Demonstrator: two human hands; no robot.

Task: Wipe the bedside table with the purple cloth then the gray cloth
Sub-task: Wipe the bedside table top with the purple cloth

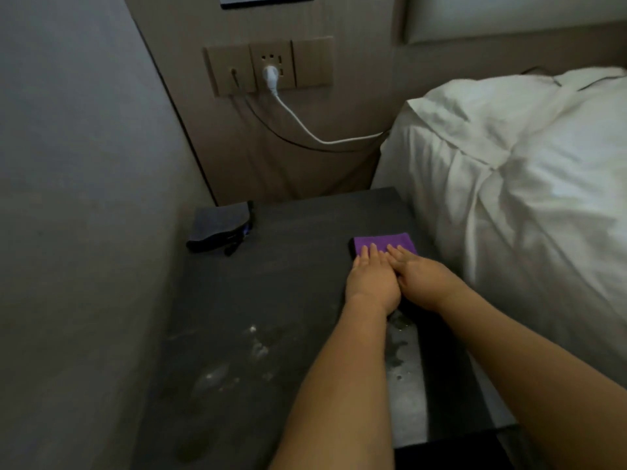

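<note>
Right now both hands lie flat, fingers stretched out and pressing down rather than gripping, on the purple cloth (385,243), which sits toward two o'clock on the dark bedside table (298,225), close to the edge by the bed. The left hand (371,281) and the right hand (420,276) touch side by side, fingertips on the near half of the cloth. At ten o'clock, in the far corner against the wall, the gray cloth (220,225) rests folded, well apart from the hands. Whitish smears (237,364) mark the tabletop toward seven o'clock; in this dim light they might be dust or damp. Behind, a white cable (305,125) hangs from a wall socket (271,64) toward the white bedding (526,184).
</note>
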